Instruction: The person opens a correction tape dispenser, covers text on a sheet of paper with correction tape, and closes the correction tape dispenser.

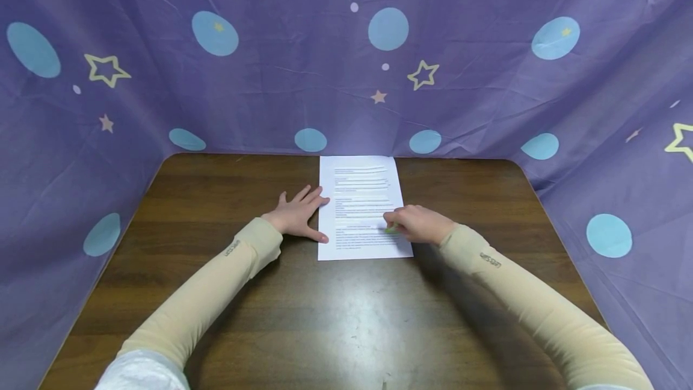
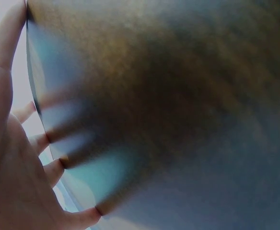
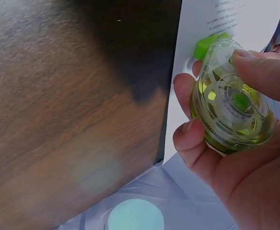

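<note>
A printed sheet of paper (image 1: 361, 193) lies at the far middle of the wooden table. My left hand (image 1: 296, 214) rests at its left edge with fingers spread, the thumb and some fingertips touching the paper and the others on the wood. Over the lower right part of the text, my right hand (image 1: 419, 223) grips a clear and green correction tape dispenser (image 3: 235, 103). Its green tip (image 3: 206, 47) is down by the printed lines. In the head view the hand hides most of the dispenser, and only a bit of green shows.
The brown table (image 1: 346, 318) has rounded far corners. A purple curtain (image 1: 303, 65) with stars and blue dots hangs behind it and along both sides. Light glares off the tabletop in front of the paper.
</note>
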### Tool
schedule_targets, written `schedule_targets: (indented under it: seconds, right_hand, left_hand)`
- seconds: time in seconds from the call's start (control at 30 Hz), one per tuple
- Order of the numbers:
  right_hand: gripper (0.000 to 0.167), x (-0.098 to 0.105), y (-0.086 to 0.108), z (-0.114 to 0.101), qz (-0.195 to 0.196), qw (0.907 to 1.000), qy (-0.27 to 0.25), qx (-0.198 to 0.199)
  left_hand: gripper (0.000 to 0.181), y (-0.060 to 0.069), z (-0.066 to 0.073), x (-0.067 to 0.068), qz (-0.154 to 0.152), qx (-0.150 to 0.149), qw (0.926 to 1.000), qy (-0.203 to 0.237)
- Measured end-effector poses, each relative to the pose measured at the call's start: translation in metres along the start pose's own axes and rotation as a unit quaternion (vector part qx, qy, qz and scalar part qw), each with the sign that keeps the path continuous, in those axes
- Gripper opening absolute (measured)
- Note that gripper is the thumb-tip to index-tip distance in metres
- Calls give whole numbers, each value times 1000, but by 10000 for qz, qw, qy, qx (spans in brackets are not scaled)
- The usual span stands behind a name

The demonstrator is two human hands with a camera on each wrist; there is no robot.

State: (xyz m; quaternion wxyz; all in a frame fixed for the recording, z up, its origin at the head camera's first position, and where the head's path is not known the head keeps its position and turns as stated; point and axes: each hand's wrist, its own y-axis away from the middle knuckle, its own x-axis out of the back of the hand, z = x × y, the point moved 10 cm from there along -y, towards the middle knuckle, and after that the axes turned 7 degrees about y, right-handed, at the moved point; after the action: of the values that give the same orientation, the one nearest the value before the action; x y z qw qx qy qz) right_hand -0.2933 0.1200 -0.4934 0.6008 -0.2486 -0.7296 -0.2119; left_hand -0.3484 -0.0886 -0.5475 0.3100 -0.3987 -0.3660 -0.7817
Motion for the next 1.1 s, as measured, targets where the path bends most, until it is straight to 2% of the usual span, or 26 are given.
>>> schedule_targets:
  seconds: [0.4,0.93,1.1]
  right_hand:
    - [20,2,12,11,-18,9998,5,-191]
    - [18,-3,20,21,-125,9988,34,-465]
    - [18,1,20,19,-93,9991,3,-403]
  left_hand:
    - [117,-3,-3,-2,15,0,10000,5]
    - [116,-1,0,-1,-5,-19,10000,57]
    - [116,0,1,-1,-25,-11,10000,58]
